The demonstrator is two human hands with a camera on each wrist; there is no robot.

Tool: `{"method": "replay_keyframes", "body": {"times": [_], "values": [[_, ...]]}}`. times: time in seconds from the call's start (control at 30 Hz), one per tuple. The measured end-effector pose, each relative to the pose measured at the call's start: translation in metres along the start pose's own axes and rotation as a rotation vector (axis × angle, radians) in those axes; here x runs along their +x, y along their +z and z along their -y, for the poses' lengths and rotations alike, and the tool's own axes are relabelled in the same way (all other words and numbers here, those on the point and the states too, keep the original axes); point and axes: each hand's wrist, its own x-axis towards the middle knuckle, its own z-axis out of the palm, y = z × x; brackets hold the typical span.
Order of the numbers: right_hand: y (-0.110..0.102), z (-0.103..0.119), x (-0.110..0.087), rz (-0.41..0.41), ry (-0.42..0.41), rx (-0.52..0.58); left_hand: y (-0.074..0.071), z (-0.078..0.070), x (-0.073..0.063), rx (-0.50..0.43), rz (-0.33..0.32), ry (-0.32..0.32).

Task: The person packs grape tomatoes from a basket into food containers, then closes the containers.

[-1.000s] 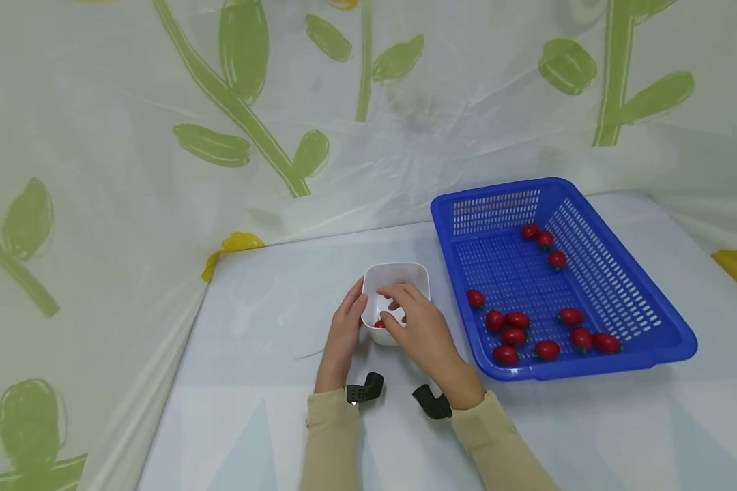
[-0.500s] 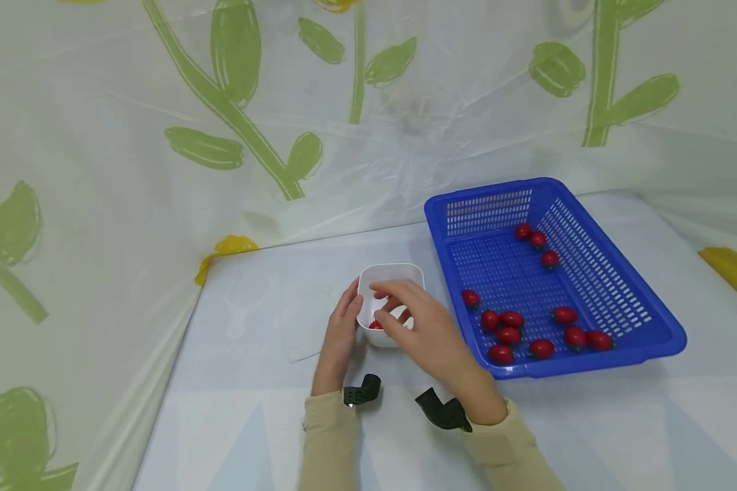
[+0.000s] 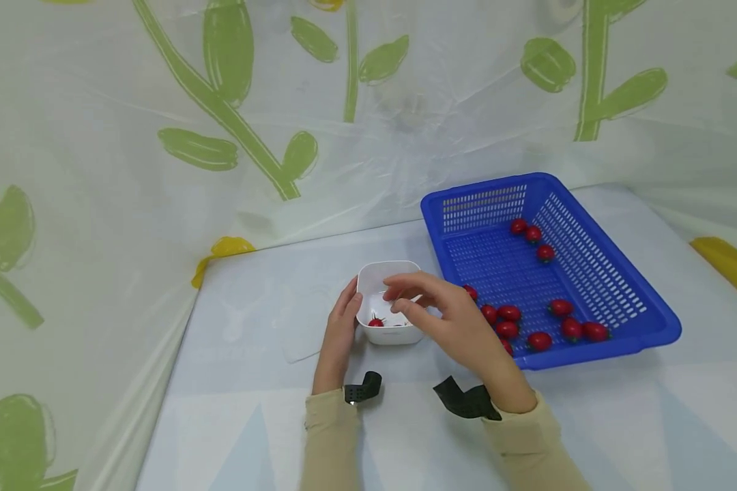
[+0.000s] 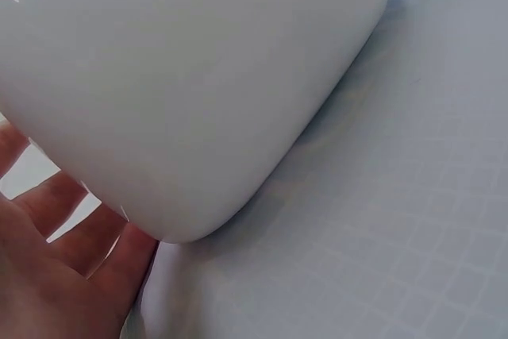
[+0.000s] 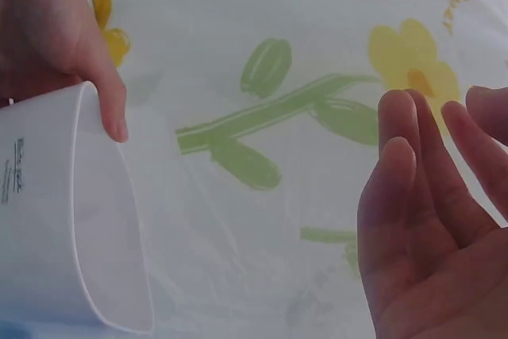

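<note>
Tub (image 3: 388,335) gripped by left hand (image 3: 340,327), tomato (image 3: 376,324) inside; near it, right hand (image 3: 457,320), relaxed and part-spread; right of both hands, basket (image 3: 657,335) with more tomatoes (image 3: 539,341).

The person wears long beige sleeves (image 3: 331,447), lightly creased. At their cuffs (image 3: 324,404) sit bent black brackets (image 3: 362,391), the left one pierced with small holes.
</note>
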Motion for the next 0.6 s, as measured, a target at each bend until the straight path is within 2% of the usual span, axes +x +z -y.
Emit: {"method": "replay_keyframes", "body": {"times": [0.1,0.3,0.6], "values": [[-0.006,0.001,0.0,-0.003,0.009,-0.025,0.001,-0.005,-0.002,-0.006,0.009,-0.011],[-0.017,0.003,0.001,0.012,0.03,-0.156,0.005,-0.023,-0.016,0.011,0.013,-0.007],[-0.036,0.0,0.011,0.092,0.028,-0.288,0.004,-0.023,-0.014,0.009,0.015,0.018]]}}
